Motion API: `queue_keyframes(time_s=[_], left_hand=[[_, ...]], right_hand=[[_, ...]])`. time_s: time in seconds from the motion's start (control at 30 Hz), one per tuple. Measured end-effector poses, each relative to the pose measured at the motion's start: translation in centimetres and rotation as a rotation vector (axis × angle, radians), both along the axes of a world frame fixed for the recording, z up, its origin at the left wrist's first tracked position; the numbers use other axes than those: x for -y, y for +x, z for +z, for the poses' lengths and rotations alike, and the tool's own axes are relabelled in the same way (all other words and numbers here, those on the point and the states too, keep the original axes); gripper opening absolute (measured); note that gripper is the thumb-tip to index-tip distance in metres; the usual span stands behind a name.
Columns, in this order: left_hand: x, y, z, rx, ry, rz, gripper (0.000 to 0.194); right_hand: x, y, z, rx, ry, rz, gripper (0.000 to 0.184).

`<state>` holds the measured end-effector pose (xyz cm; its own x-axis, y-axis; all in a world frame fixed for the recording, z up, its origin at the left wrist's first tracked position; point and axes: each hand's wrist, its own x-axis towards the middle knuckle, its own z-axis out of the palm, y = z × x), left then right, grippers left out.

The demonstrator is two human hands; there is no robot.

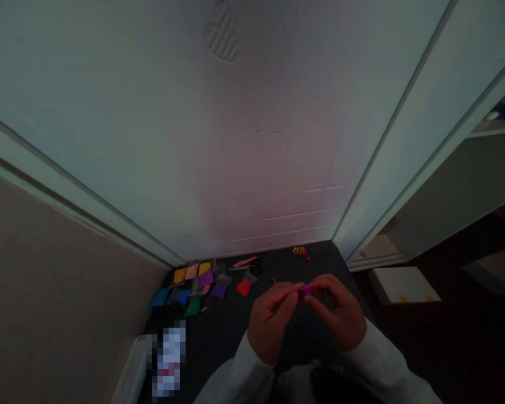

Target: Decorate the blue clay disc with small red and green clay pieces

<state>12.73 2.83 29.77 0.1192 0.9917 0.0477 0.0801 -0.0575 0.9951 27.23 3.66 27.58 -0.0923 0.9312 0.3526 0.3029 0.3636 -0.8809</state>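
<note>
A small purple lump of what looks like modelling clay [304,290] is pinched between the fingertips of both hands, above the dark tabletop. My left hand [271,321] grips it from the left, thumb and forefinger closed. From the other side my right hand [340,315] holds it, also in a pinch. Beyond the hands, near the wall, lies a small red piece dotted with yellow [299,251], and a tiny purple bit [308,258] sits beside it. A red packet [243,288] is to the left of my left hand.
Scissors [256,266] lie by the white panel [269,185] with a pink strip [245,261]. Several coloured packets, among them a green one [192,306] and a blue one [160,297], cover the table's left side. A white box [404,284] stands lower right.
</note>
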Motion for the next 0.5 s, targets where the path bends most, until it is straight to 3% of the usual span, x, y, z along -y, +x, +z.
queue_keyframes(time_s=[0.3,0.43,0.5], left_hand=[[0.8,0.3,-0.7,0.105,0.019,0.031,0.026],[-0.4,2.0,-0.9,0.512,-0.105,0.186,0.035],[-1.3,2.8,-0.4,0.680,-0.199,0.203,0.042]], right_hand=[[0.4,0.0,0.5,0.051,0.074,-0.008,0.006],[0.7,-0.2,0.6,0.156,0.173,0.000,0.009],[0.8,-0.3,0.5,0.210,0.213,0.015,0.012]])
